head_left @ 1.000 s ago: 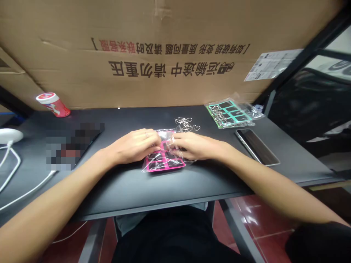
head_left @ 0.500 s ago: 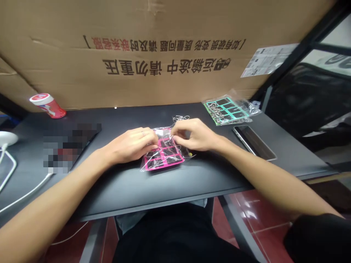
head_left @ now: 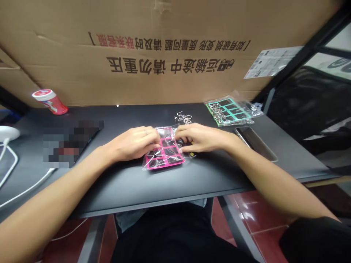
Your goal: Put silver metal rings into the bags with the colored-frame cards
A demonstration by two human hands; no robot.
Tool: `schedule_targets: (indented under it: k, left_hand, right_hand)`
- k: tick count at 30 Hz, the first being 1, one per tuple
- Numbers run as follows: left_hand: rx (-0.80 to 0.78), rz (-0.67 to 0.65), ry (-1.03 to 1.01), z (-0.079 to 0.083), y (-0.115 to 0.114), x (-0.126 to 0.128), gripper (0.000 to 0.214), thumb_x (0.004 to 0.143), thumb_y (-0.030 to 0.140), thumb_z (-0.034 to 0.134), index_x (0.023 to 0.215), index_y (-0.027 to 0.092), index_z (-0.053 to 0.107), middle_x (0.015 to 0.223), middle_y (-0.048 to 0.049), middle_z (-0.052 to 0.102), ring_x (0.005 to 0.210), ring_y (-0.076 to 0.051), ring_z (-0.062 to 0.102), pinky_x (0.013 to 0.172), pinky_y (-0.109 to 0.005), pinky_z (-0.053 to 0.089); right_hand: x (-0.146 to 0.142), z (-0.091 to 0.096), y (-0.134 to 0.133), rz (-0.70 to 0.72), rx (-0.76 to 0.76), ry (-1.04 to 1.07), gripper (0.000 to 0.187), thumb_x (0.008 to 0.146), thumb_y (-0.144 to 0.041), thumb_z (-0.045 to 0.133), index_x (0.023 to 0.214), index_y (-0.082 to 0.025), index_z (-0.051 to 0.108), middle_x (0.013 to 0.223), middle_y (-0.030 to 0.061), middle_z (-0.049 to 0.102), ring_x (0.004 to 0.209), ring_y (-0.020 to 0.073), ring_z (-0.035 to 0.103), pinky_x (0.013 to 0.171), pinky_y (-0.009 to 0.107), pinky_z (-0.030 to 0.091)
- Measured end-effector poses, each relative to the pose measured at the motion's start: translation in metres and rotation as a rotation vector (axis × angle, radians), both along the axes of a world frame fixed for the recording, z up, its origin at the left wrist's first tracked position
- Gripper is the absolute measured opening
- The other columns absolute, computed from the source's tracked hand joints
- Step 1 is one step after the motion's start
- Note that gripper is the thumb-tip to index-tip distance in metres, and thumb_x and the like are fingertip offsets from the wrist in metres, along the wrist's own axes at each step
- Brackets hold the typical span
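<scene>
A flat pink-framed panel with dark sections, in a clear plastic bag [head_left: 166, 152], lies on the dark desk in front of me. My left hand [head_left: 137, 143] pinches the bag's left side between thumb and bent fingers. At its right edge is my right hand [head_left: 196, 138], thumb and fingers apart, fingertips touching or very near the plastic. Small dark pieces show beneath these fingers, too hidden to name. A small yellow round piece [head_left: 192, 154] sits just below the right thumb. Beyond the right hand lies a cluster of thin silvery wire hooks [head_left: 184, 118].
Bagged teal-framed panels [head_left: 230, 109] with metal rings lie at the back right, near a phone [head_left: 256, 143]. A red bottle with a white lid [head_left: 51, 102] stands back left, beyond a blurred dark item and a white cable [head_left: 30, 190]. Cardboard [head_left: 164, 87] walls the back.
My right hand has shifted slightly right, and its thumb and fingers have spread from their curl over the bag. The left hand keeps its grip. The view has shifted slightly.
</scene>
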State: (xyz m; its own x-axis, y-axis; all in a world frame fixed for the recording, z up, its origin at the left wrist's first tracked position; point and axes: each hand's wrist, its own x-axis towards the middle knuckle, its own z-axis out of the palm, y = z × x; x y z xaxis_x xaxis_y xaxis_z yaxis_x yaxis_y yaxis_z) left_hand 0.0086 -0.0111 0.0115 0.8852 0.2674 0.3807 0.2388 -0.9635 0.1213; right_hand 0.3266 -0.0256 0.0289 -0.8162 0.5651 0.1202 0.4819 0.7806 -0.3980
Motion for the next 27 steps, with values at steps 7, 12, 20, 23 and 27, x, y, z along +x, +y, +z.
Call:
schedule_targets:
  k: [7, 12, 20, 23, 27]
  left_hand:
    - [-0.021, -0.004, 0.0, 0.0, -0.001, 0.001, 0.011, 0.113, 0.025, 0.056, 0.11, 0.019, 0.065, 0.104, -0.0055, 0.074, 0.096, -0.018, 0.07, 0.086, -0.03, 0.054]
    - [-0.031, -0.008, -0.006, -0.001, 0.0, 0.0, 0.01, 0.111, 0.024, 0.058, 0.111, 0.02, 0.066, 0.106, -0.0063, 0.075, 0.097, -0.018, 0.071, 0.086, -0.03, 0.054]
    - [-0.019, -0.001, -0.004, 0.0, 0.0, 0.0, 0.011, 0.112, 0.024, 0.057, 0.11, 0.019, 0.066, 0.106, -0.0066, 0.075, 0.096, -0.018, 0.07, 0.085, -0.031, 0.055]
    - [-0.003, -0.003, -0.009, 0.001, -0.001, 0.001, 0.011, 0.112, 0.024, 0.056, 0.11, 0.019, 0.066, 0.104, -0.0064, 0.075, 0.095, -0.018, 0.071, 0.085, -0.031, 0.055]
    - [0.019, -0.01, -0.026, 0.001, -0.001, 0.001, 0.01, 0.112, 0.024, 0.057, 0.112, 0.02, 0.065, 0.105, -0.0067, 0.075, 0.095, -0.019, 0.071, 0.084, -0.031, 0.054]
  right_hand:
    - [-0.007, 0.003, -0.005, -0.089, -0.19, -0.099, 0.005, 0.095, -0.015, 0.069, 0.095, -0.021, 0.07, 0.077, -0.0022, 0.073, 0.063, 0.014, 0.061, 0.062, 0.026, 0.043]
    - [-0.001, 0.009, -0.003, -0.056, -0.22, -0.056, 0.014, 0.097, -0.022, 0.068, 0.084, -0.02, 0.065, 0.073, -0.0024, 0.071, 0.061, 0.0128, 0.06, 0.06, 0.025, 0.041]
    - [0.021, 0.001, 0.018, -0.451, 0.285, 0.153, 0.013, 0.098, -0.029, 0.068, 0.093, -0.019, 0.075, 0.09, 0.0073, 0.077, 0.077, 0.0213, 0.068, 0.074, 0.034, 0.05]
    - [0.011, -0.003, 0.01, -0.247, 0.252, 0.24, 0.015, 0.102, -0.031, 0.067, 0.1, -0.02, 0.077, 0.096, 0.0074, 0.079, 0.083, 0.0215, 0.07, 0.08, 0.035, 0.055]
    - [-0.015, -0.015, -0.006, 0.128, 0.095, 0.23, 0.025, 0.108, -0.034, 0.064, 0.128, -0.023, 0.076, 0.131, 0.0109, 0.077, 0.12, 0.0243, 0.073, 0.105, 0.04, 0.058]
